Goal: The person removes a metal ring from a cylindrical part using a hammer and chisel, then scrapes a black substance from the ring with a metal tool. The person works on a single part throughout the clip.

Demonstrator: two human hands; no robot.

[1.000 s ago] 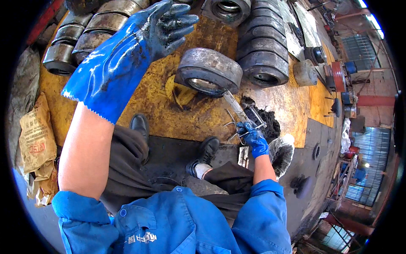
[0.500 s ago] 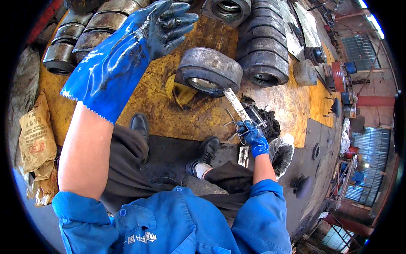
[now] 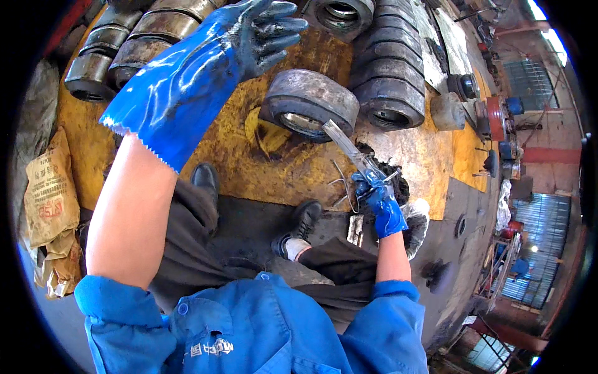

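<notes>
Left fingers [image 3: 288, 25] extended, right fingers [image 3: 374, 193] curled

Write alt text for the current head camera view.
A right hand in a blue glove holds a flat grey tool near a thick grey metal ring on stained yellow flooring; the left hand, also blue-gloved, is open.

Tan paper sack [image 3: 51, 196] at far left; red drum [image 3: 495, 118] and crumpled white sheeting [image 3: 503, 198] at right.

- yellow board [image 3: 205, 181], below left fingers [image 3: 288, 26]
- on it: black clump [image 3: 398, 184], beside right fingers [image 3: 360, 186]
- loose ring [image 3: 314, 90], between both
- ring row [image 3: 387, 84], right of left fingers
</notes>
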